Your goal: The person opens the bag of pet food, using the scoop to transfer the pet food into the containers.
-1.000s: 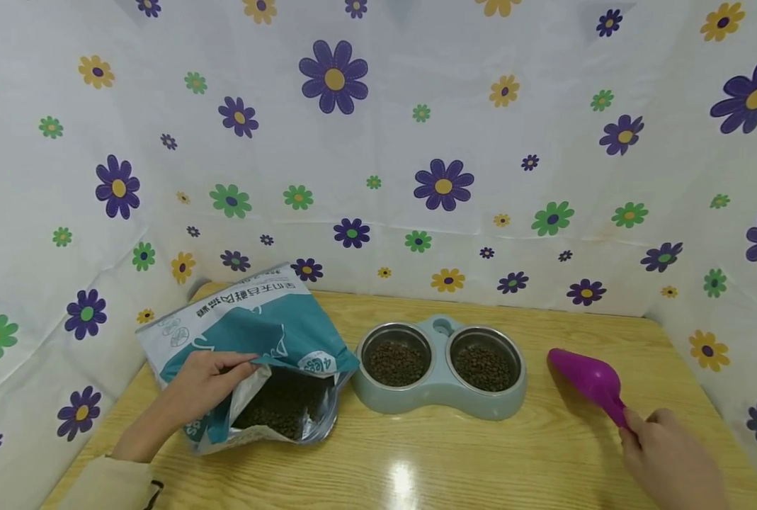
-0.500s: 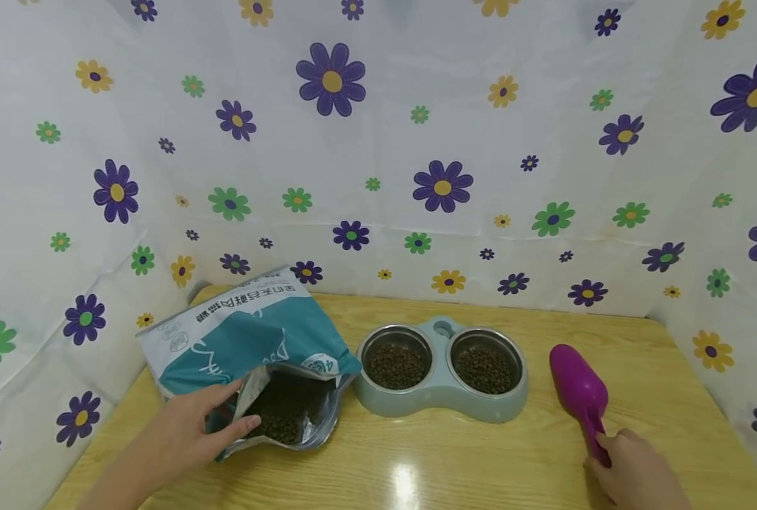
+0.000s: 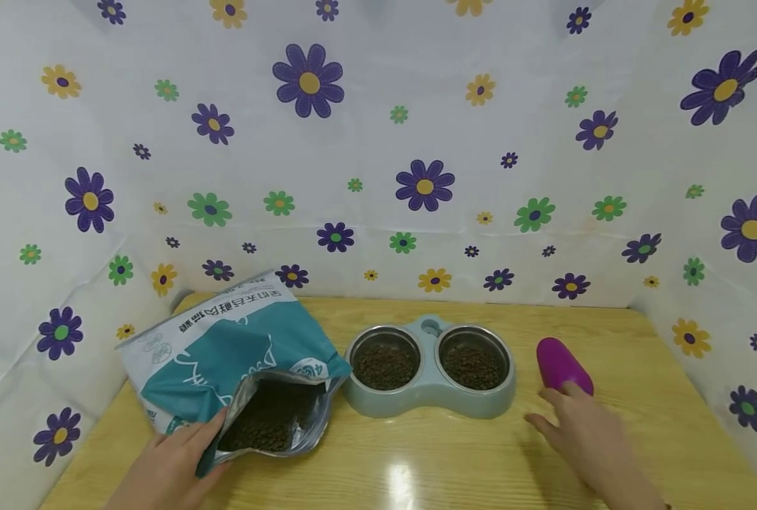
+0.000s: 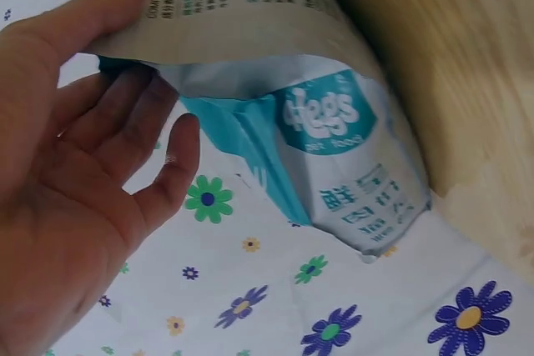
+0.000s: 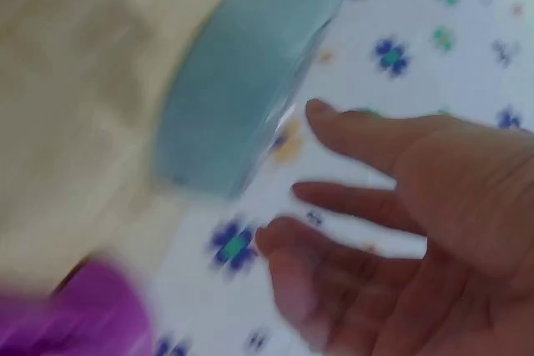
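Observation:
A teal and white pet food bag [image 3: 225, 354] lies on the table at left, its mouth gaping toward the front and dark kibble [image 3: 260, 430] inside. My left hand [image 3: 171, 464] grips the bag's near left edge; in the left wrist view, the thumb lies on the printed panel and fingers reach behind the edge. A magenta scoop [image 3: 559, 363] rests on the table at right, its handle hidden behind my right hand [image 3: 585, 435]. That hand is empty, fingers and thumb spread apart in the right wrist view, where the scoop [image 5: 100, 314] shows blurred at lower left.
Between bag and scoop stands a pale blue double pet bowl [image 3: 429, 393] with two steel bowls, both holding kibble. The bag's right corner comes right up to its left side. A white flowered cloth [image 3: 365, 142] encloses the wooden table [image 3: 467, 460] at back and sides.
My right hand has let go of the scoop's handle and moved left, leaving the scoop on the table. My left hand has shifted from the bag's upper lip to its near left edge, and the mouth is wider.

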Motion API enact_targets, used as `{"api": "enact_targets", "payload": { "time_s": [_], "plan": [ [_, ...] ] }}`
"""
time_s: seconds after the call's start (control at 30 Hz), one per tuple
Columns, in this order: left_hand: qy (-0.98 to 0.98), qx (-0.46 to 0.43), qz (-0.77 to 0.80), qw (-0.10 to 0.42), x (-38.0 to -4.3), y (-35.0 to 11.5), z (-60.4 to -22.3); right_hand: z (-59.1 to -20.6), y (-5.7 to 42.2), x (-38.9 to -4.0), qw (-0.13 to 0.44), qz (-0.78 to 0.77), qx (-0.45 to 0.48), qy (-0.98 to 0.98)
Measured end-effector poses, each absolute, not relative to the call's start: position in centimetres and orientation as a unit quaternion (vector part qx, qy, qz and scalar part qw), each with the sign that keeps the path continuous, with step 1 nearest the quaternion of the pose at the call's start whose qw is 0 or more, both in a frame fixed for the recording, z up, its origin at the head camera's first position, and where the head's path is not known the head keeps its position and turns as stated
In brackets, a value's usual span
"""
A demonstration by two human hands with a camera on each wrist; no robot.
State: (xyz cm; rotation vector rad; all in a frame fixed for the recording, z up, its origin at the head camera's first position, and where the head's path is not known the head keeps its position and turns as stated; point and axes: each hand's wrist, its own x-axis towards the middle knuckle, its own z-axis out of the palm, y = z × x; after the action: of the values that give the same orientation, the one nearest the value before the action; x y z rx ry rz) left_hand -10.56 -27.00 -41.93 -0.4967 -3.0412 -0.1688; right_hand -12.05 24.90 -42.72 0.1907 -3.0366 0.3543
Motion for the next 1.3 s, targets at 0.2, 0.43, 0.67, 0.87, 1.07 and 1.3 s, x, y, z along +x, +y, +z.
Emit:
{"api": "enact_targets", "payload": {
  "time_s": [0.2, 0.43, 0.67, 0.87, 1.07, 1.3],
  "plan": [
    [-0.982, -0.178, -0.051, -0.03, -10.8, -26.8, -41.6, -41.9, 13.1, -15.8, 0.132, 0.121, 0.342, -0.922],
    [-0.956, -0.269, -0.055, 0.102, -9.9, -27.0, -42.4, -42.2, 5.1, -19.1, 0.194, -0.037, 0.435, -0.878],
    [-0.984, -0.165, 0.053, 0.04, -8.9, -26.6, -42.4, -42.2, 2.9, -20.0, 0.215, -0.094, 0.443, -0.865],
    [-0.988, -0.137, 0.046, 0.058, -8.9, -25.4, -42.4, -42.4, 2.6, -21.0, 0.219, -0.122, 0.447, -0.859],
    [-0.981, -0.157, 0.005, 0.117, -9.0, -26.3, -41.2, -41.9, 2.5, -21.7, 0.236, -0.105, 0.456, -0.851],
    [-0.937, -0.165, -0.089, 0.295, -8.5, -29.2, -35.8, -35.3, 1.4, -24.0, 0.199, 0.055, 0.456, -0.865]
  ]
}}
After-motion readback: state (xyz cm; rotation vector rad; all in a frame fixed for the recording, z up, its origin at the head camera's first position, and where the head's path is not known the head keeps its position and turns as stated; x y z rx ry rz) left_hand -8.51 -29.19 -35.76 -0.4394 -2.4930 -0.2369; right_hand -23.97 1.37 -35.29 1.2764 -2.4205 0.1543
